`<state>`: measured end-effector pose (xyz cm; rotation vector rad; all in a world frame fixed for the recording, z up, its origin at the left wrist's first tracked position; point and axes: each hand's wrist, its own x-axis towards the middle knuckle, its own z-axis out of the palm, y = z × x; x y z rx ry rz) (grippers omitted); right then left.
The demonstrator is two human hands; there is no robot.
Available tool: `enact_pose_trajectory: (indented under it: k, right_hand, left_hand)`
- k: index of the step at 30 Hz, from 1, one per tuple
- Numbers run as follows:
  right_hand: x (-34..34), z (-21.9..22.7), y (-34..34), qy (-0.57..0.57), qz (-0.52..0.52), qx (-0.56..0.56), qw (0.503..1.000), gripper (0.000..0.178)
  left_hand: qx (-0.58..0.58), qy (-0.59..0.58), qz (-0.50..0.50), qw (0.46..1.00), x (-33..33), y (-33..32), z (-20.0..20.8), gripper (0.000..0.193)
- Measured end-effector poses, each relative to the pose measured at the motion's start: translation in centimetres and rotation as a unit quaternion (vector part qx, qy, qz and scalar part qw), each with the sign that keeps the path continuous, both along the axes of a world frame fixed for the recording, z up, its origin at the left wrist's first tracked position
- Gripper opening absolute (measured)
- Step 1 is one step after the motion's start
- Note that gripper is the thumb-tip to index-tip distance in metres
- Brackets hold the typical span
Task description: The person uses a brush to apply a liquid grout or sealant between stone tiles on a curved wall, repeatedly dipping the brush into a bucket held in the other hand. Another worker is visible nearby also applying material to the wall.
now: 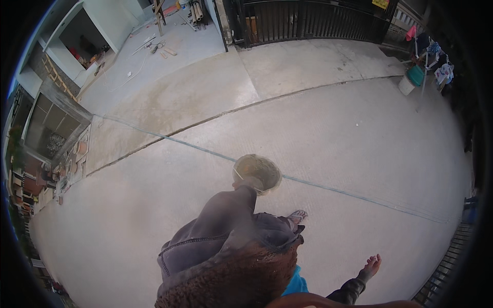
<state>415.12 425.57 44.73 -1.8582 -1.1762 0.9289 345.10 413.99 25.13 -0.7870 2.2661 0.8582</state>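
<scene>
My left hand (250, 184) is closed at the near rim of a round bucket (268, 168), seemingly on its thin wire handle. The bucket's inside is coated with dried, sandy-coloured residue, and its mouth faces up towards me. A loose brown-grey sleeve with fuzzy brown trim covers most of my left arm. Out to the lower right, my right hand (373, 264) hangs away from my body, holding nothing, its fingers loosely curled and apart. One foot in a sandal (297, 215) shows just beyond my clothing.
A thin blue-green line (339, 193), like a hose or cord, crosses the concrete behind the bucket. A dark metal gate (313, 20) closes the far side. At far right stand a white bucket with a green top (411, 82) and hanging cloths. Tools and pipes (195, 13) lie far left.
</scene>
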Motion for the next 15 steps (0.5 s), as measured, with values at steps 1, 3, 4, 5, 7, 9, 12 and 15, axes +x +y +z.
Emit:
enact_pose_trajectory:
  k: [1, 3, 4, 5, 7, 9, 12, 15]
  right_hand:
    - [0.5, -1.3, 2.2, 0.029, -0.012, -0.018, 0.999, 0.042]
    - [4.4, -3.6, 1.0, 0.022, -0.057, -0.131, 0.989, 0.037]
    - [5.7, -4.6, 2.4, 0.014, -0.041, -0.187, 0.982, 0.035]
    - [7.3, -5.9, 3.5, 0.017, -0.044, -0.234, 0.971, 0.035]
    - [9.4, -8.5, 7.1, 0.039, -0.039, -0.314, 0.948, 0.035]
    - [12.4, -10.7, 11.7, 0.044, -0.014, -0.369, 0.928, 0.035]
    - [17.7, -14.0, 21.1, 0.060, 0.010, -0.403, 0.913, 0.035]
    - [28.5, -14.5, 35.8, 0.036, 0.028, -0.366, 0.929, 0.035]
  left_hand:
    - [-0.003, 0.001, 0.001, 1.000, 1.7, 3.6, 0.2, 0.074]
    - [-0.007, -0.019, -0.034, 0.999, 8.6, 13.3, 0.0, 0.074]
    - [-0.002, -0.028, -0.018, 0.999, 11.5, 15.8, -0.2, 0.073]
    - [-0.004, -0.033, -0.020, 0.999, 13.8, 19.7, 0.3, 0.073]
    - [-0.002, -0.032, -0.015, 0.999, 17.6, 27.3, 1.7, 0.073]
    - [-0.005, -0.029, -0.012, 0.999, 21.5, 34.3, 2.2, 0.072]
    - [0.013, 0.009, -0.014, 1.000, 27.6, 44.6, 4.6, 0.072]
    - [0.077, 0.015, 0.057, 0.995, 39.5, 52.2, 4.5, 0.072]
